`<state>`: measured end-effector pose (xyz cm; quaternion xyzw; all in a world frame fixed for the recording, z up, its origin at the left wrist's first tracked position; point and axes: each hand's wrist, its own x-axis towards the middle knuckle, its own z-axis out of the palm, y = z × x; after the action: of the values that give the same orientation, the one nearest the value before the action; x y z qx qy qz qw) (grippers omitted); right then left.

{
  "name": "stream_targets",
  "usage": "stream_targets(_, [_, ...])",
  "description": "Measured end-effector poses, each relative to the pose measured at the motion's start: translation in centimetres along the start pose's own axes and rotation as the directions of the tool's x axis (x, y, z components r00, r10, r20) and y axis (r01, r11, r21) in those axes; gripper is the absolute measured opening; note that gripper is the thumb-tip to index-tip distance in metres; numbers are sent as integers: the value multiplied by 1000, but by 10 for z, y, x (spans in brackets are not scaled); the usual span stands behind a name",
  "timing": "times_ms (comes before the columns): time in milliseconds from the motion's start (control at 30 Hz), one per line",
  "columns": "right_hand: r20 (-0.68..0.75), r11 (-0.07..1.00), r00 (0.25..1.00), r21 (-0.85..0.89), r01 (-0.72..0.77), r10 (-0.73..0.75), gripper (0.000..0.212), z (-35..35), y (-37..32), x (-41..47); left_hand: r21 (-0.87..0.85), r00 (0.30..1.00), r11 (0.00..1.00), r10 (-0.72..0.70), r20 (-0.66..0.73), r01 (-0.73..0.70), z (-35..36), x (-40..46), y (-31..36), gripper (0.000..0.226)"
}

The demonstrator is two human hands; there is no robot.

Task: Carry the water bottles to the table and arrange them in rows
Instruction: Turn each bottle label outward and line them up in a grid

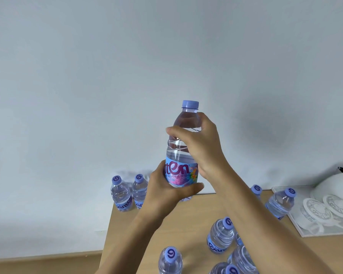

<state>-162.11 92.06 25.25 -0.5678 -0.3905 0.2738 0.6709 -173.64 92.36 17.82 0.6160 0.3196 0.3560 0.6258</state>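
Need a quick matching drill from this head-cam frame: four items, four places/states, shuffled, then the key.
Items
1. left hand
2. right hand
3. held bottle
4. white tray

Places/states
A. flat on the right end of the table, with round white pieces on it
B. grips the clear upper part of the bottle
C. upright in the air, blue cap on
D. grips the labelled lower part of the bottle

Pairs: 1-D, 2-B, 3-C, 4-A
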Motion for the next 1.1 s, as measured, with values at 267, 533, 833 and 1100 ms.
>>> stream_targets(267, [198, 993, 980, 110, -32, 10, 30, -6, -5, -1, -113, 981, 991, -53, 189, 75, -14, 2, 0, 58])
stream_targets(533, [323, 977, 946, 198, -79, 12, 25, -11, -4, 1, -47, 987, 997, -58, 150, 66, -20, 3, 2, 62])
stream_targets(833, [53, 999, 999, 34, 9, -11, 21, 2, 2, -3, 93, 992, 994, 73, -108, -63, -8, -6, -2, 55])
stream_targets(1100, [204, 994, 979, 110, -11, -12, 16, 4, -2, 0, -40, 1000, 999, 2, 19, -1, -14, -12, -6, 61])
